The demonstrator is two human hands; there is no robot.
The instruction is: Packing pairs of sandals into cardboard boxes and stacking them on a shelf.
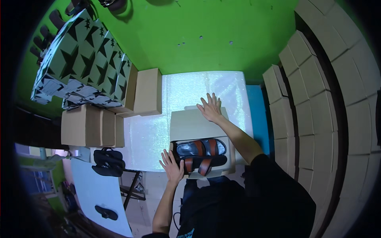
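An open cardboard shoebox [189, 126] lies on the white table in front of me, its lid folded back toward the far side. Inside it rests a pair of black sandals with brown straps: the far sandal [190, 149] shows its dark footbed, and the near sandal [218, 160] is turned on its side. My left hand [173, 166] is at the box's near left edge, fingers spread. Across the far right part of the lid stretches my right hand [210, 108], flat with fingers apart. Neither hand holds anything.
Plain brown boxes [147, 91] and star-patterned boxes [85, 59] are stacked at the left of the white table [145, 131]. Tall stacks of brown boxes [313, 107] line the right. Black slippers [108, 162] and a single slipper [106, 213] sit at the lower left.
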